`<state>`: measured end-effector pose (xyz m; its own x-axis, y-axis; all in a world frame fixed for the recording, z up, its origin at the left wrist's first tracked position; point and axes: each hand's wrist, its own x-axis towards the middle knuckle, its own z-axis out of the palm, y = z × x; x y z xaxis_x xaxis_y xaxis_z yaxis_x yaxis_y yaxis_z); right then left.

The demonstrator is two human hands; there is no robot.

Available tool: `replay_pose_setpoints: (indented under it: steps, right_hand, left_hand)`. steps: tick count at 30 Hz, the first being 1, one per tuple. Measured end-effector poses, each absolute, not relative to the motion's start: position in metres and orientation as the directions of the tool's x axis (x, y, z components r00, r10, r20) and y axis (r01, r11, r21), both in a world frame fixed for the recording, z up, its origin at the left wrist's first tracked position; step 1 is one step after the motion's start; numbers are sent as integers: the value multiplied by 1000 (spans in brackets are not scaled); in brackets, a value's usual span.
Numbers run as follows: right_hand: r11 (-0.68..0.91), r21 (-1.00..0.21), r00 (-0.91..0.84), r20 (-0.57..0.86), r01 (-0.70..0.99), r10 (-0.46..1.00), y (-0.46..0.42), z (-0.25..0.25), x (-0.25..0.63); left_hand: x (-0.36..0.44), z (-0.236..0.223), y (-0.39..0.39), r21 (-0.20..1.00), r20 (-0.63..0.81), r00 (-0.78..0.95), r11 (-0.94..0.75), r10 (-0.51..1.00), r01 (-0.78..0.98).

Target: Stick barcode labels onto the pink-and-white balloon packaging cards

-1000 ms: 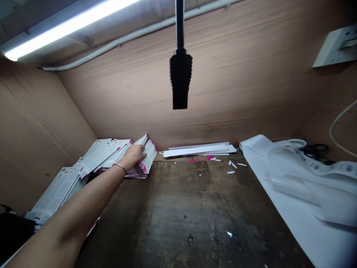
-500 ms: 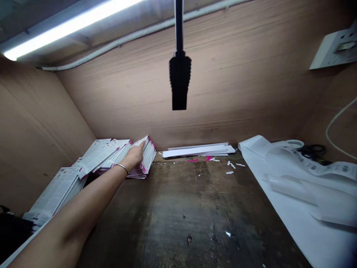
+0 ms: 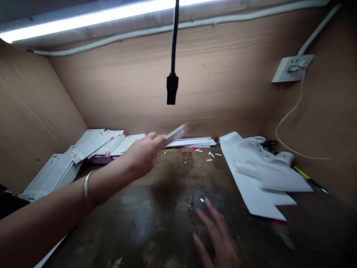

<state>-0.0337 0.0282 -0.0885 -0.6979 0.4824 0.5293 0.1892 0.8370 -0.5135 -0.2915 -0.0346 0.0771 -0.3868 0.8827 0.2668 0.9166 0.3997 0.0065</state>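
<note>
My left hand [image 3: 143, 154] is raised over the middle of the table, fingers closed on a flat printed carton [image 3: 176, 134]. That carton is white with a pink end, blurred by motion, and points up to the right. My right hand [image 3: 220, 242] comes in at the bottom, blurred, fingers spread and holding nothing. Behind my left arm, stacks of similar white cartons [image 3: 93, 143] with pink edges lean along the left side and back of the table [image 3: 134, 208].
White paper strips [image 3: 192, 142] lie at the back wall, with pink and white scraps in front. On the right are curled label sheets [image 3: 259, 178], a tape roll [image 3: 260, 139], black scissors [image 3: 270, 144] and a yellow-black cutter [image 3: 309, 178]. A black plug [image 3: 172, 87] hangs overhead.
My left hand has lifted a carton off the nearest stack and moved it right, toward me. My right hand has come into view. The camera view has shifted rightward.
</note>
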Motion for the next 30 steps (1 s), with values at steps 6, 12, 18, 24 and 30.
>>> replay_pose_setpoints:
  steps: [6, 12, 18, 24, 30]
  right_hand:
    - [973, -30, -806, 556, 228, 206, 37, -10, -25]
    - [994, -52, -966, -248, 96, 80, 31, 44, -84]
    - [893, -418, -985, -25, 168, 173, 35, 33, -59]
    - [104, -988, -929, 143, -114, 340, 10, -52, -32]
    - [326, -939, -902, 232, -109, 365, 1, -78, -34]
  left_hand:
    - [-201, 25, -87, 330, -28, 21, -10, 999, 944]
    - [-207, 22, -94, 330, -32, 77, -62, 997, 942]
    - [-216, -11, -139, 839, 450, -640, -49, 623, 541]
    - [-180, -68, -146, 989, 5, -528, -82, 849, -123]
    - [-170, -71, -145, 995, 91, -533, -103, 842, 6]
